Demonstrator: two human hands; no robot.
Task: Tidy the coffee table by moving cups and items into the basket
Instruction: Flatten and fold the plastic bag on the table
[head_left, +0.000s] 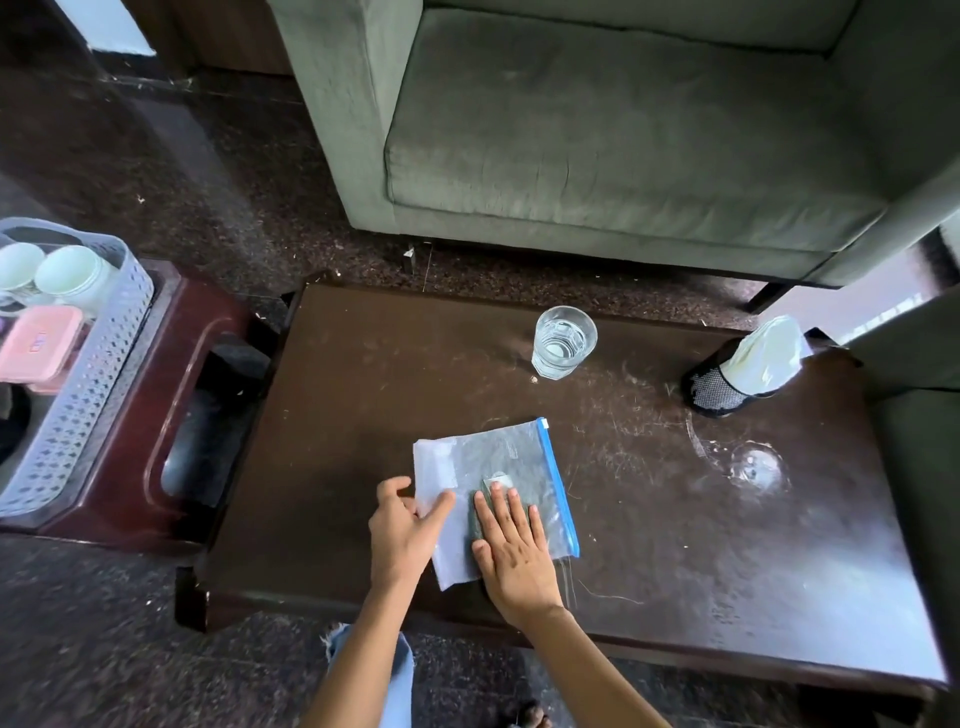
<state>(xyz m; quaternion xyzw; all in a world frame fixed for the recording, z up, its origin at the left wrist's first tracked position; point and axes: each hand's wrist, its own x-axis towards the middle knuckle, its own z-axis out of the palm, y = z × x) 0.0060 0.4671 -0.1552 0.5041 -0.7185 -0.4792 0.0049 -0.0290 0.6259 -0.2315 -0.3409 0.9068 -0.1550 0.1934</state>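
Pressing zip bag flat with straight-fingered right hand, lower centre; touching its left edge with relaxed left hand; white label too blurred to read.

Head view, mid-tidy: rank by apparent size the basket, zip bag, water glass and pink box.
1. basket, largest, though the frame edge cuts it off
2. zip bag
3. pink box and water glass: they look about alike and the box is partly hidden, so unranked

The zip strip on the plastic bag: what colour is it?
Blue; the zip strip edges the clear plastic bag, clearest in the head view.
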